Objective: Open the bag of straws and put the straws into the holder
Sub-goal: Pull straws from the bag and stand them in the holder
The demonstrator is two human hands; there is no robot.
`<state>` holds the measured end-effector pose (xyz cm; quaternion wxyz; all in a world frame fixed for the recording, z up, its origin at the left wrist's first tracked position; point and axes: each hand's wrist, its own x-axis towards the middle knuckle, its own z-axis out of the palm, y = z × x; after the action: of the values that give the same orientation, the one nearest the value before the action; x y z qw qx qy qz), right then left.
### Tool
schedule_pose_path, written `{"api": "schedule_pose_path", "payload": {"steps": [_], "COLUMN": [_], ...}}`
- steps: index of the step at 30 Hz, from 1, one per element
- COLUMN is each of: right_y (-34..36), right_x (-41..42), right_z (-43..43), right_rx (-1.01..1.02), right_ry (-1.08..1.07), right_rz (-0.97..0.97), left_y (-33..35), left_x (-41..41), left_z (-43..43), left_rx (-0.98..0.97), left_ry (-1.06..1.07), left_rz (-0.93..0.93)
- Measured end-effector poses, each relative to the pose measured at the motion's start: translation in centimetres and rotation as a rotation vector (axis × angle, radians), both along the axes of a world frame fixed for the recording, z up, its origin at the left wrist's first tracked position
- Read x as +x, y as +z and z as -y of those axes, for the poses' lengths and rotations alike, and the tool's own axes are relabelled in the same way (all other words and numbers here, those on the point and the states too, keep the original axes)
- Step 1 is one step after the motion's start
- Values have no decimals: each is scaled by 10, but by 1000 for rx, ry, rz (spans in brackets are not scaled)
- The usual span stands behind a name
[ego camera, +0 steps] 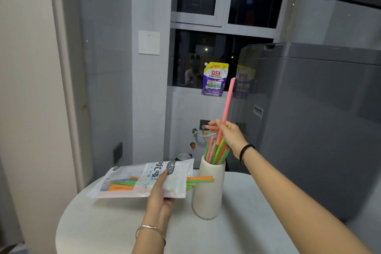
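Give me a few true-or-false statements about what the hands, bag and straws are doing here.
1. The right hand holds a pink straw above the holder. True.
2. The holder has no straws in it. False: several green, pink and yellow ones stand in it.
3. The left hand holds the bag with its open end toward the holder. True.
4. The bag lies flat on the table. False: it is held up off it.
5. The bag has been emptied. False: orange and green straws remain, some sticking out.
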<state>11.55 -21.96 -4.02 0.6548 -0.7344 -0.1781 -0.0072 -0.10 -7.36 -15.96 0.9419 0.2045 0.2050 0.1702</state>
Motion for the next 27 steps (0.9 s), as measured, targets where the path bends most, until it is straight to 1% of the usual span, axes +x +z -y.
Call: {"api": "schedule_pose_path", "payload": {"steps": [3,7,10,14,16,17,20,21,22,23,24,25,27], "right_y": [-2,-2,0,-2,-5,-7,-19,-21,-23,-24,-26,-28,-37], "right_x": [-1,-2,-2,-1,0,-1,-2,-1,-2,-3,-5,-8,-13], "right_z": [0,1,2,5,7,8,7,7,7,7,8,8,9], "right_rx": [-87,-54,-77,-150,-271,-371,-758,-835,-853,-800,-682,-526,-248], "right_ry": [-21,-46,-62,-88,-53,-26,45,41,16,-17,-49,-71,-77], "right_rz": [26,62,95,216,285,305,351,380,416,443,437,386,220], "left_y": [0,-1,-2,-1,0,1,1,1,2,2,2,2,2], "left_x": [0,0,-1,0,0,0,-1,-2,-2,-3,-3,-4,-5], "left_z": [-1,-1,-1,-2,-2,-1,-1,0,0,0,0,0,-1], "left_rx": [20,29,33,17,9,3,-10,-8,-6,-5,-6,-5,-2], "left_ry": [-7,-13,-21,-16,-19,-20,-13,-9,-6,-4,-3,-2,-2], "left_rz": [-8,0,0,-6,-4,-5,-5,-7,-9,-12,-16,-19,-20]}}
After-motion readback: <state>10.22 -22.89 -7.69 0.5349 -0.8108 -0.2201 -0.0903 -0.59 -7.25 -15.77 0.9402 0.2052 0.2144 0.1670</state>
